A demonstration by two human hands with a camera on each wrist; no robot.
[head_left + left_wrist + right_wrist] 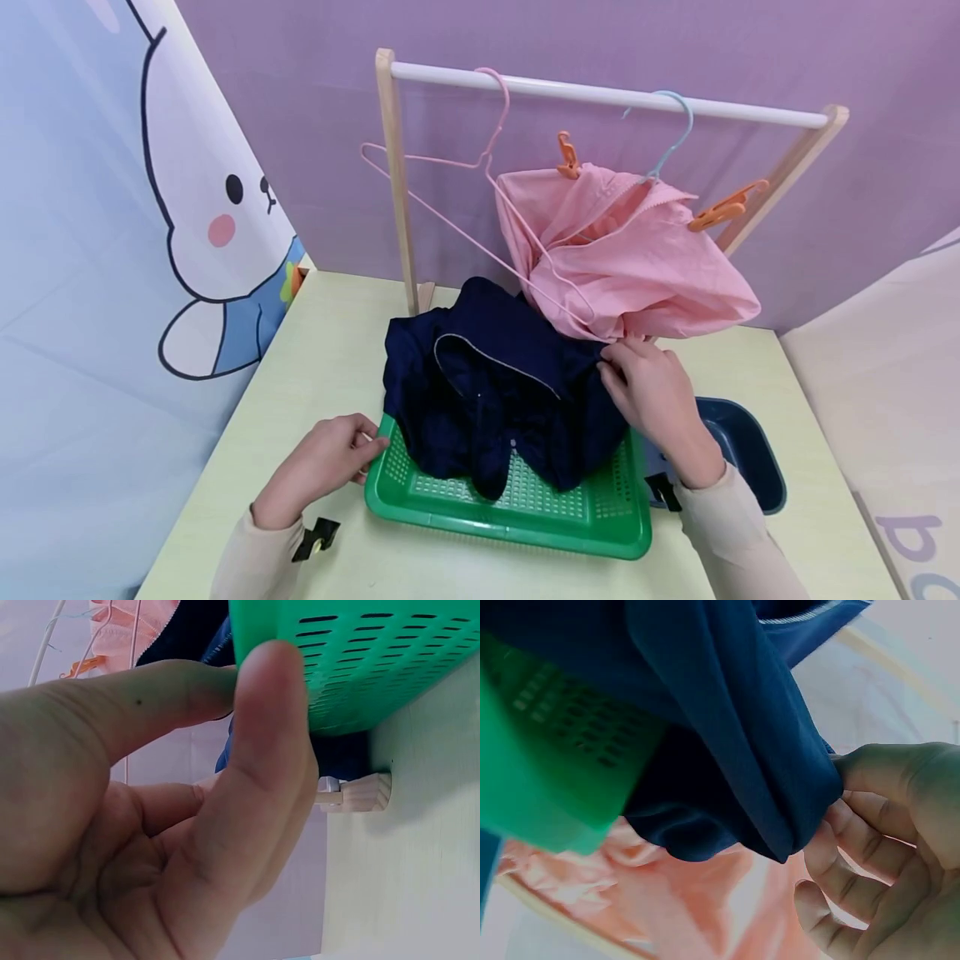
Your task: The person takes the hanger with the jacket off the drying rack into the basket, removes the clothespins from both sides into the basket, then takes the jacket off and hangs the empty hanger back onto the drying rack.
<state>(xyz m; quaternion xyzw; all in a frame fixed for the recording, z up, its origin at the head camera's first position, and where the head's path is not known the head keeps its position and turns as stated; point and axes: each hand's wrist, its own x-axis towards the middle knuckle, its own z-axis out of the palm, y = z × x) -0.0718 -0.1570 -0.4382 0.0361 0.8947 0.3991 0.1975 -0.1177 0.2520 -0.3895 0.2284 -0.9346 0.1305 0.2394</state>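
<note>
Navy cloth, a shirt (495, 392) with pale piping at the collar, lies heaped in the green tray (517, 508), spilling over its far rim toward the rack (600, 92). Its bulk runs left to right across the tray, one fold trailing toward the near edge. The right hand (652, 396) is plainly the nearer: it sits at the shirt's right end, thumb and fingers pinching a fold of the fabric there, as the right wrist view also shows. So the shirt lies to the left of that hand, at about the same depth.

Off at the tray's near left corner, the left hand (322, 467) grips the rim, thumb pressed on the slotted green wall in the left wrist view; it does not touch the shirt.

Just behind the right hand hangs a pink garment (622, 258) on a blue hanger (675, 125), held with orange clips, its hem just beside the shirt. A bare pink hanger (450, 167) hangs left of it. A dark blue bin (742, 450) stands right of the tray, all on a pale table (322, 350).
</note>
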